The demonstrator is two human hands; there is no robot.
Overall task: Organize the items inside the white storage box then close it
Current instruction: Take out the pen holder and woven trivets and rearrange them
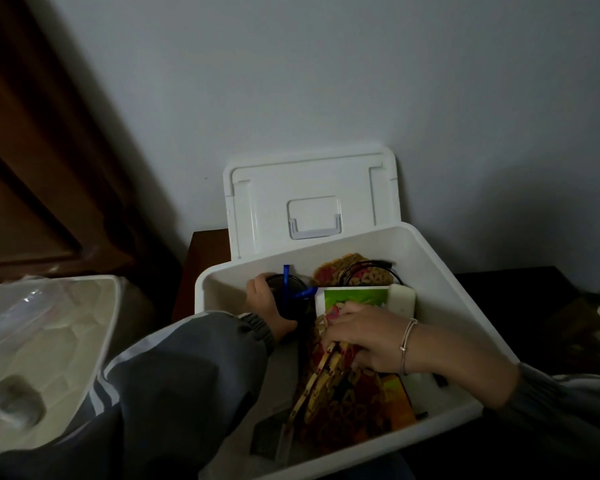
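Item one, the white storage box (444,292): it sits open on the dark tabletop (492,282) just in front of you, angled, with both your hands inside it. Item two, the lid (309,181): off the box, standing upright behind it against the wall, handle facing you. Your left hand (264,301) is at the far left of the box, fingers curled round a dark round container (288,306) that has a blue strip (286,280) standing up from it. Your right hand (364,337), bracelet (407,344) at the wrist, lies near the middle with fingers bent down onto the long red-and-tan patterned piece (333,400) and appears to grip its upper end. Other contents: a green card (355,296) under your right fingertips, a white block (400,301) just beside it, a black cable (371,268) looped over a second patterned piece (329,271) at the back. Status, as a judgement: sorting is under way, the contents overlap loosely, and the closing step is not yet begun.
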